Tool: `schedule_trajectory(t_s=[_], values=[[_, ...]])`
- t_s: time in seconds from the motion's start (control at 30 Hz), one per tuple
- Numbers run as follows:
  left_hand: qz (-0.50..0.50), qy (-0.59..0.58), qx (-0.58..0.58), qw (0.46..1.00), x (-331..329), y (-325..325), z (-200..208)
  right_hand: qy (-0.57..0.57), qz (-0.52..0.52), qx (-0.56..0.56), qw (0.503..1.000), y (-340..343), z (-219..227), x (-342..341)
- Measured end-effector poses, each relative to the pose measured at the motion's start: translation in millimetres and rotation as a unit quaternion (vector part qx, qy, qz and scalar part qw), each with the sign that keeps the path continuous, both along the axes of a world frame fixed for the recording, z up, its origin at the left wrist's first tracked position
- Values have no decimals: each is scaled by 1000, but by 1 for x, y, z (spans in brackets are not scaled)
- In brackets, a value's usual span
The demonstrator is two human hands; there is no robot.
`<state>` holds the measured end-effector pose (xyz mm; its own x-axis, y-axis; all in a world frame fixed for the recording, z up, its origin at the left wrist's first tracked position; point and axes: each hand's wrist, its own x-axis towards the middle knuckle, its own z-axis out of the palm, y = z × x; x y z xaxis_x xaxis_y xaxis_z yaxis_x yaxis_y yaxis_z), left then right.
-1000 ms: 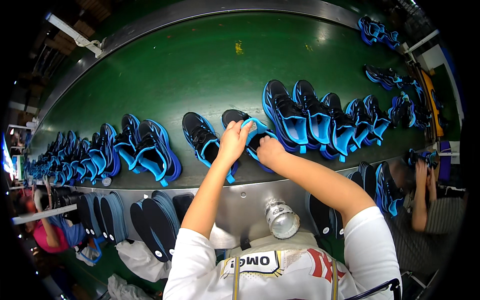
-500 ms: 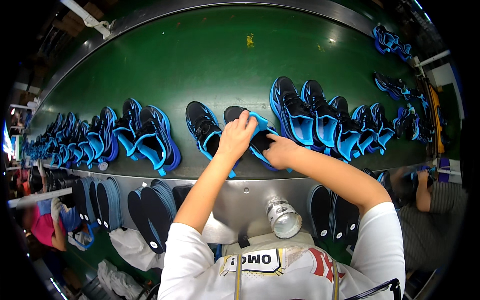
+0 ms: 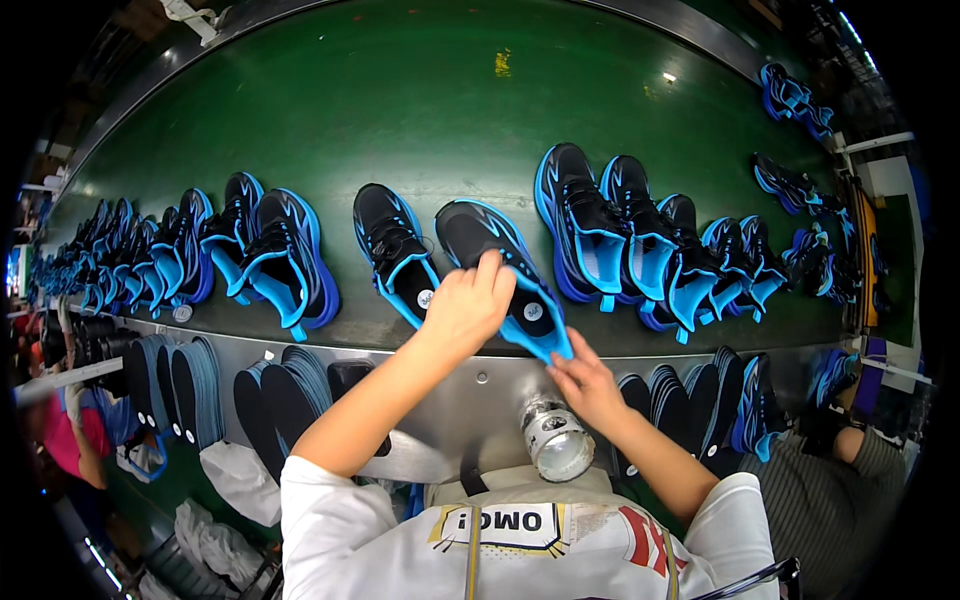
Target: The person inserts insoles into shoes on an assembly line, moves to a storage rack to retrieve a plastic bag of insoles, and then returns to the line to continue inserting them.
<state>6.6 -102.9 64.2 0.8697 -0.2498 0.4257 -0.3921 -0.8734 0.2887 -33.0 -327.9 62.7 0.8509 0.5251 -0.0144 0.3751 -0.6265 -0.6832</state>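
Observation:
A black and blue sneaker (image 3: 487, 228) lies on the green belt in front of me, toe pointing away. My left hand (image 3: 468, 308) is closed on its tongue and laces, covering part of the opening. A white round sticker shows on the insole inside. At the blue heel, my right hand (image 3: 592, 388) has its fingers apart, the tips touching or very close to the heel edge. Just to the left, the matching sneaker (image 3: 388, 228) stands with its toe away from me, a similar sticker visible inside it.
More sneakers line the green belt (image 3: 420, 110) to the left and right. Black insoles stand in stacks (image 3: 200, 385) along the metal ledge (image 3: 480, 400). A roll of clear tape (image 3: 560, 445) sits near my waist. Other people (image 3: 840, 480) are at both sides.
My right hand has come out of the sneaker's opening and moved back to its heel. My left hand has moved slightly down. The sneakers at left have shifted left.

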Motion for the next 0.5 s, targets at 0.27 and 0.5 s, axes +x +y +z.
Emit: schedule_trajectory(t_s=[0.27,0.5], values=[[18,-7,266,964,28,50,-8,41,0,20,999,64,-3,20],[-59,31,433,899,40,48,-10,-5,5,13,1000,15,17,13]])
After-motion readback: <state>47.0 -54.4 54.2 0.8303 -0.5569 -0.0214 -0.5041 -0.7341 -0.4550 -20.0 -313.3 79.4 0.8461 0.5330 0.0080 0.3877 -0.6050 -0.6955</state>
